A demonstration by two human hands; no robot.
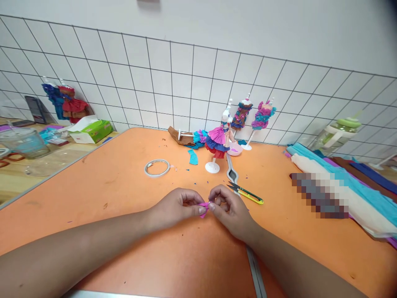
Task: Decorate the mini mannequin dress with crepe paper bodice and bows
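Between my two hands is a small piece of pink crepe paper (pixel 203 209), held above the orange table (pixel 149 256). My left hand (pixel 181 206) pinches its left side between thumb and fingers. The fingertips of my right hand (pixel 228 209) close on its right end. Just beyond my right hand lie yellow-handled thread snips (pixel 248 193), blades pointing left. A small mannequin (pixel 218 138) in a ruffled pink, blue and red paper dress stands upright behind my hands. A roll of tape (pixel 156 168) lies flat to the left of it.
More dressed mannequins stand by the wall grid, including a pink and teal one (pixel 263 118); another lies on its side (pixel 198 136). Crepe paper rolls (pixel 338 182) and a green-lidded bottle (pixel 338 132) are at right. A green tissue pack (pixel 93 130) sits at left.
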